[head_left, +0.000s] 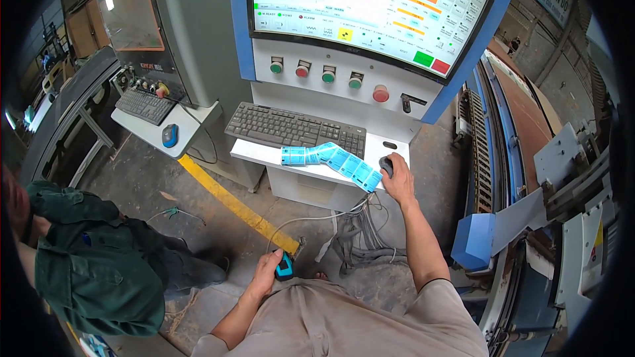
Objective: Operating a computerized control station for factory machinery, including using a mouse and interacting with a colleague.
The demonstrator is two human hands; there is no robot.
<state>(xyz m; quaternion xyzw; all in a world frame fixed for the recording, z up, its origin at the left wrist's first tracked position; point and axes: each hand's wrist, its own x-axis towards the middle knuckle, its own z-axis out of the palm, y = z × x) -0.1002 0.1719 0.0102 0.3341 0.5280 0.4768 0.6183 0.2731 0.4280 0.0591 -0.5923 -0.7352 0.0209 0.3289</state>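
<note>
My right hand rests closed over a dark computer mouse at the right end of a white keyboard shelf. A strip of blue printed labels lies bent along the shelf's front edge, beside the mouse. Behind it sits a black keyboard. Low in front of my body, my left hand is wrapped round a teal-and-black handheld device; its exact kind is not clear. A thin cable runs close by that hand.
Above the shelf are a control-panel screen and a row of buttons with a red one. Bundled cables hang below. A person in a green jacket stands at left, near another console. Machine rails run along the right.
</note>
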